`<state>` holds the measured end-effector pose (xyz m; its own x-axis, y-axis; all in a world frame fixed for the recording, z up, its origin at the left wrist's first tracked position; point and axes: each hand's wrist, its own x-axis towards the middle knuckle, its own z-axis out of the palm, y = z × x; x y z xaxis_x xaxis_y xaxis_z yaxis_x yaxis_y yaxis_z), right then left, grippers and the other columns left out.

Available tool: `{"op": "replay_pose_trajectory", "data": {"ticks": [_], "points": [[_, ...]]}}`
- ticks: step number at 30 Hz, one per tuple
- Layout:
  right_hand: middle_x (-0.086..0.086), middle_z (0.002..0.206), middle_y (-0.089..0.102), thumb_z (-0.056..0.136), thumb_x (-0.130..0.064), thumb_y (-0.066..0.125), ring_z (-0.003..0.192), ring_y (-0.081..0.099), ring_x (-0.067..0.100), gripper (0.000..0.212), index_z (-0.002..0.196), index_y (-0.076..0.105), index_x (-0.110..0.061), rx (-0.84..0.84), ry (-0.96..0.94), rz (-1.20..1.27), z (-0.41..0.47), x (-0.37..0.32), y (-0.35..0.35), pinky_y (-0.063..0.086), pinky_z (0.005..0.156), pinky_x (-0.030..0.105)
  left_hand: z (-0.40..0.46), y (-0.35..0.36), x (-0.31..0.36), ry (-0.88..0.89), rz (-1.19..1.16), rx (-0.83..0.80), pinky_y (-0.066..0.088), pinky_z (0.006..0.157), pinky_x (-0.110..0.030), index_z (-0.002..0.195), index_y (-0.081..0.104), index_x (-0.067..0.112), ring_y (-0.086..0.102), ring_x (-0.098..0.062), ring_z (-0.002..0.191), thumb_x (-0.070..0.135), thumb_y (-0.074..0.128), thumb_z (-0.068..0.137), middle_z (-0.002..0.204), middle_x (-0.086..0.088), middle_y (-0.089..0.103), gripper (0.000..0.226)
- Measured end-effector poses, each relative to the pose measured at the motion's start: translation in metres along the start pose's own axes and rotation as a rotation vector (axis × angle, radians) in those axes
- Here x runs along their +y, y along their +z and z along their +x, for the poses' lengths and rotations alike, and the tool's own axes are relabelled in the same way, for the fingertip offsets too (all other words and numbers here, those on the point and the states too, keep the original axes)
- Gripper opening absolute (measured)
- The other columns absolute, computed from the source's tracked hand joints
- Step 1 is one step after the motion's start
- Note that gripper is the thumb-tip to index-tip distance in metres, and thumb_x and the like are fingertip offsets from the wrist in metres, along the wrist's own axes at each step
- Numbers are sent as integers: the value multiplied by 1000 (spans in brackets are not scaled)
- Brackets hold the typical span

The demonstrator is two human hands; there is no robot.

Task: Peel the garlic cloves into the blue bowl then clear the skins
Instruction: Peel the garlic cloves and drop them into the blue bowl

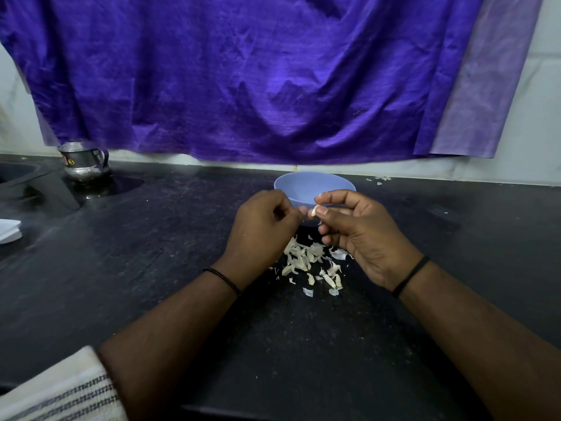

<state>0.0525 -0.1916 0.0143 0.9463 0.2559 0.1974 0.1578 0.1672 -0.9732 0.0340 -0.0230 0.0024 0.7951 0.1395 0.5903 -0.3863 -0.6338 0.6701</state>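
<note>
Peeling in progress, judging by the litter of skins (312, 262) on the dark counter (151, 268) just under the hands. Right hand (361, 235) pinching a small pale garlic clove (313, 211) between thumb and forefinger, other fingers curled loosely below. Left hand (261, 229) curled, knuckles up, fingertips drawn together right beside the clove (probably tugging at a strip of skin, though whatever sits in that pinch is too small and too hidden to make out). Both hands raised just in front of the blue bowl (314, 186), near its closest rim, likely so that a bare clove can go straight in while skins fall short onto the counter. Inside of the bowl mostly hidden from this angle; no cloves visible in the part that shows. Some pieces in the pile near the wrists plumper than the rest, perhaps unpeeled cloves, hard to say. A few stray flakes (379, 179) beyond the bowl at the back edge, so clearing will need to reach there too. A steel pot (85, 162) well off to the left, a purple cloth (243, 71) hanging behind, a striped towel (60, 393) at the near left corner.
</note>
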Motion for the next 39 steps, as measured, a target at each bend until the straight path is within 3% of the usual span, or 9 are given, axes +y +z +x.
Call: {"op": "replay_pose_trajectory", "data": {"ticks": [3,5,7,12,15,27,33,36,39], "points": [[10,84,73,89,-7,69,62,61,12,13,102,68,-5,17,-3,21,0,0,0,55,58,24,-1,0,5,40,-172,-11,39,56,-12,85,69,19,51,1,57,17,69,90,66,13,57,6],[9,80,72,88,-9,70,60,60,11,12,99,68,-5,27,-1,24,0,-1,0,54,57,23,0,0,4,72,-223,-11,40,56,-13,89,71,17,51,1,57,11,69,90,67,15,59,7],[6,76,71,88,-11,70,58,59,10,8,94,67,-6,41,2,36,-1,-3,0,53,55,22,0,0,4,78,-259,-18,44,56,-18,89,73,18,52,-1,58,11,71,89,71,13,63,7],[4,71,69,88,-12,69,56,57,9,7,86,66,-7,49,4,35,-3,-5,2,52,53,21,-2,0,5,92,-280,-10,56,57,-39,90,75,20,62,-28,64,13,76,85,79,4,69,8],[5,70,69,86,-13,71,56,55,9,8,85,66,-6,49,1,26,-4,-5,2,51,52,21,-3,-1,7,108,-272,-11,57,59,-40,89,75,19,63,-24,65,11,76,85,81,7,69,9],[9,68,68,82,-6,74,55,58,11,7,80,68,-6,47,-76,-62,-4,-3,2,53,52,23,-4,-1,5,265,-101,34,41,58,-12,79,77,15,57,-5,61,12,74,81,69,12,64,5],[10,63,68,83,-1,73,54,61,13,7,79,67,-3,46,-130,-99,-4,-3,1,56,52,23,-5,-2,4,223,-107,-9,47,54,-25,79,77,11,58,-6,57,13,76,84,69,5,68,5],[10,63,69,83,0,73,54,62,14,7,82,66,2,30,-146,-105,-4,-3,0,57,53,24,-7,-1,6,168,-155,-33,42,53,-16,77,77,13,55,-1,52,11,76,84,61,12,64,7],[10,64,69,82,0,73,54,63,14,7,81,67,2,34,-159,-122,-5,-2,0,56,53,24,-10,0,7,125,-188,-48,45,51,-18,76,75,16,56,0,50,9,74,85,58,17,62,11]]}}
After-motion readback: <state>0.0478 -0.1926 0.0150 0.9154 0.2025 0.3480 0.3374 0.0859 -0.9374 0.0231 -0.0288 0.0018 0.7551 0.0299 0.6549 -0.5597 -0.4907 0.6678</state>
